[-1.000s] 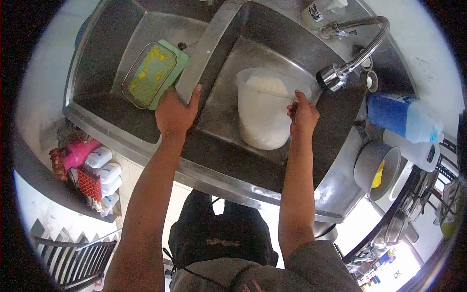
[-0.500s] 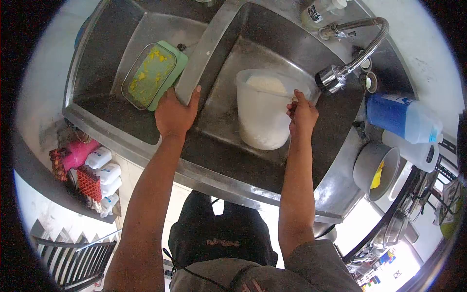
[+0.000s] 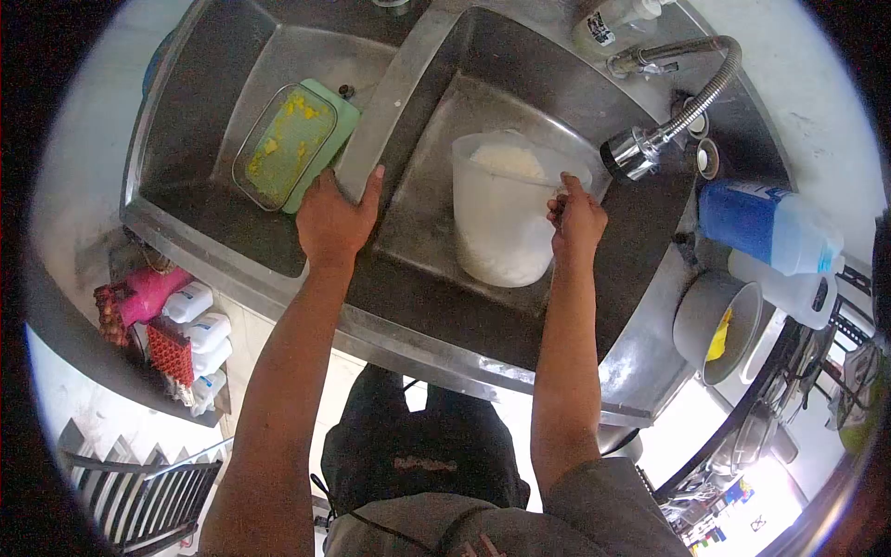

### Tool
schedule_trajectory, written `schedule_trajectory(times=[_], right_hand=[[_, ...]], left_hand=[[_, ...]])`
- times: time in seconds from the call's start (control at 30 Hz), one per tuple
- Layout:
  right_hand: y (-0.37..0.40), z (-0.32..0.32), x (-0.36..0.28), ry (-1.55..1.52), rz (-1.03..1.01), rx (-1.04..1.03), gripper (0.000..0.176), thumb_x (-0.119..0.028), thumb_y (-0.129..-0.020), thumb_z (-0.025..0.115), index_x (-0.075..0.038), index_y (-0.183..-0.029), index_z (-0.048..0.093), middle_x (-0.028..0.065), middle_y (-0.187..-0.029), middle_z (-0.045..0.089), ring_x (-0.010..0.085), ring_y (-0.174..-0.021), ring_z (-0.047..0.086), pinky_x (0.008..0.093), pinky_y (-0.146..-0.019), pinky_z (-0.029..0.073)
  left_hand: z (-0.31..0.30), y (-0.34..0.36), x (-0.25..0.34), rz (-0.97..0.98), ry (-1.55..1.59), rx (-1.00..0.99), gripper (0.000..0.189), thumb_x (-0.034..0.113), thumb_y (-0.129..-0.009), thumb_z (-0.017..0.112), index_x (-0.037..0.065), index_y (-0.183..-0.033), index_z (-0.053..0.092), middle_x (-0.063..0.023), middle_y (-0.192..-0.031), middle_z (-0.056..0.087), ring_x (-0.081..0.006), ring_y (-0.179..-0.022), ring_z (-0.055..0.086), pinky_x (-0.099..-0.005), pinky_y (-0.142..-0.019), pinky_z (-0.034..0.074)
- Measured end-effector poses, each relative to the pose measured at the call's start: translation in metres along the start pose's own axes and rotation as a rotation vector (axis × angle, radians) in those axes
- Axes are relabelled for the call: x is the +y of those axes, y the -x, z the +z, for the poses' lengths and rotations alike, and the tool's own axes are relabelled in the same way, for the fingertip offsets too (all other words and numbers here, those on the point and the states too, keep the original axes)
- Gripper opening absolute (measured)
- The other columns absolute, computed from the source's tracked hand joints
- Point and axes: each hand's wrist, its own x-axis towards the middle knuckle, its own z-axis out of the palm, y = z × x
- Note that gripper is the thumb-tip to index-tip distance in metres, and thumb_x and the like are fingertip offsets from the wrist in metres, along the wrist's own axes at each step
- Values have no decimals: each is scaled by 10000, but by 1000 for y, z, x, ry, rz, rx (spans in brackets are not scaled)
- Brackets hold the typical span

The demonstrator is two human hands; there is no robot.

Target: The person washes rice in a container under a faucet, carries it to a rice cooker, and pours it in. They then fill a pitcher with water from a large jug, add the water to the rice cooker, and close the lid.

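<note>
My left hand (image 3: 336, 221) grips the steel divider (image 3: 390, 111) between two sink basins, its thumb on the right side and its fingers over the left. In the right basin stands a translucent plastic pitcher (image 3: 497, 223), slightly tilted in this view, with white contents (image 3: 510, 160) showing inside. My right hand (image 3: 577, 218) is closed at the right edge of its rim, with the fingers curled and partly hidden. The left basin holds a green tray (image 3: 342, 121) and a wire-rimmed strainer (image 3: 243, 148) with yellow bits in it, lying over the tray.
A flexible faucet (image 3: 636, 153) hangs beside the pitcher at the right. Along the right counter stand a jug of blue liquid (image 3: 770, 223), a white jug (image 3: 807, 292) and a metal pot (image 3: 696, 320) with a yellow item inside. White bottles (image 3: 206, 334) sit on a low shelf at left.
</note>
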Motion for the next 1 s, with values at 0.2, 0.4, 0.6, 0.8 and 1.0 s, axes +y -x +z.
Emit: schedule_trajectory(times=[0.2,0.4,0.6,0.8,1.0], right_hand=[[15,-9,1,9,41,23,261,-219,-835,763,-11,-828,605,64,-648,578,150,-514,574,273,-453,427],[39,-42,16,1,33,-8,291,-201,-854,758,-7,-806,548,78,-615,566,180,-477,592,295,-417,456],[62,-67,25,-66,47,-41,241,-231,-911,733,-72,-839,567,28,-601,556,132,-462,553,257,-424,420],[58,-77,23,-64,69,-78,237,-217,-919,727,-94,-825,548,2,-654,570,117,-450,531,259,-400,397],[46,-78,20,31,57,-76,181,-160,-897,697,-82,-812,559,-17,-611,516,101,-409,464,259,-375,352]], left_hand=[[4,1,-2,24,-37,61,771,686,-879,570,-62,-1059,626,-266,-960,671,-416,-921,681,-489,-782,564],[3,0,-3,17,-33,24,771,677,-874,580,-64,-1084,617,-275,-991,668,-427,-947,673,-488,-806,559],[-2,-1,1,4,-16,3,734,651,-873,607,-52,-1085,612,-266,-990,672,-421,-943,676,-492,-790,564],[4,1,-2,26,-42,40,740,661,-878,593,-48,-1090,614,-258,-974,675,-419,-913,684,-495,-776,567],[0,1,2,-2,-7,22,783,677,-880,578,-75,-1094,618,-284,-975,674,-441,-922,679,-504,-809,551]])
